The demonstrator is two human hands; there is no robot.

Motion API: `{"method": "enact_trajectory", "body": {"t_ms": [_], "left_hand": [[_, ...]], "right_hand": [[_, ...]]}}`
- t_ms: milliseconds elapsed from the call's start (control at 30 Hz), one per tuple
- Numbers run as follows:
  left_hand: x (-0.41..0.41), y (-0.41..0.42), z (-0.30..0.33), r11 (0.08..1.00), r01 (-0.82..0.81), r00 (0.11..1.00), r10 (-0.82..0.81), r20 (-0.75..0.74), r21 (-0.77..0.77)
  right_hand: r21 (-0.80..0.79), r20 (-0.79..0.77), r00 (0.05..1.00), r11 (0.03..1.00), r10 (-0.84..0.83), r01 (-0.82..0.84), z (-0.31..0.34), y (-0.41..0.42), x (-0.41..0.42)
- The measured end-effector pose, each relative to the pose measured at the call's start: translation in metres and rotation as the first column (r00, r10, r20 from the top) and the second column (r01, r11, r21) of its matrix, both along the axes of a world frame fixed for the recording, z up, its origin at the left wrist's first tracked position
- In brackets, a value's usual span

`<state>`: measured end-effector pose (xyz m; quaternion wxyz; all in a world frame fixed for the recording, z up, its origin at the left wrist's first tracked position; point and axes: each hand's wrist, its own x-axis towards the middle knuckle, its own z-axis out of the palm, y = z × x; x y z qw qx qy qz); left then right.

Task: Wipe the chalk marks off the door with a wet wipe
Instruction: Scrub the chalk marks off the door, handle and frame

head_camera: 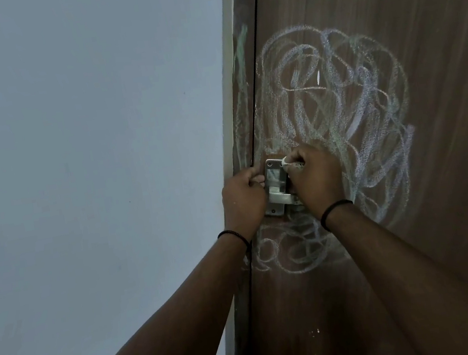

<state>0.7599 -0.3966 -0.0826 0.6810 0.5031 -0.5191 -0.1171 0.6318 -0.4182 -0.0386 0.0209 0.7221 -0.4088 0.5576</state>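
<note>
A dark brown wooden door [418, 241] fills the right side, covered in looping white, green and purple chalk marks [332, 92]. More scribbles [292, 249] sit below the metal lock plate [278, 184]. My right hand [315, 179] is curled at the plate's right edge, pinching a small crumpled white wet wipe [287, 164] that shows only at my fingertips. My left hand [243, 198] grips the left side of the plate near the door's edge. Both wrists wear thin black bands.
A plain pale blue wall [88, 168] takes up the left half. The brown door frame [242, 109] runs between wall and door and carries green chalk streaks [241, 51].
</note>
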Motion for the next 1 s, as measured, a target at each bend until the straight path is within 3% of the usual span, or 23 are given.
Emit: {"method": "enact_trajectory", "body": {"t_ms": [133, 233, 300, 433, 500, 567, 800, 1000], "left_hand": [[0.000, 0.002, 0.000, 1.000, -0.004, 1.000, 0.004, 0.010, 0.014], [0.000, 0.004, 0.001, 1.000, -0.007, 1.000, 0.007, 0.018, 0.011], [0.000, 0.005, 0.002, 1.000, -0.012, 1.000, 0.011, 0.022, 0.004], [0.000, 0.009, 0.002, 1.000, -0.029, 0.997, 0.029, 0.067, 0.003], [0.000, 0.009, 0.001, 0.998, -0.058, 0.995, 0.057, 0.083, 0.006], [-0.001, 0.010, 0.000, 0.997, -0.079, 0.995, 0.078, 0.066, 0.009], [0.001, 0.017, 0.002, 0.989, -0.142, 0.984, 0.145, 0.103, -0.036], [0.001, 0.022, 0.001, 0.977, -0.189, 0.971, 0.201, 0.128, -0.102]], "right_hand": [[0.253, -0.059, 0.998, 0.967, 0.031, -0.016, -0.006, -0.005, -0.003], [0.086, 0.105, 0.994, 0.995, 0.041, -0.050, 0.001, -0.003, 0.000], [-0.016, 0.114, 0.993, 0.999, 0.030, -0.028, 0.007, -0.004, 0.002], [-0.147, -0.245, 0.969, 0.987, 0.027, -0.065, 0.017, -0.008, 0.011], [-0.158, -0.460, 0.887, 0.979, 0.040, -0.126, 0.027, -0.008, 0.018], [-0.123, -0.578, 0.816, 0.985, 0.030, -0.124, 0.038, -0.011, 0.021], [-0.058, -0.346, 0.929, 0.992, -0.128, 0.115, 0.033, -0.011, 0.007], [-0.105, -0.623, 0.782, 0.993, -0.025, -0.052, 0.041, 0.000, 0.024]]}}
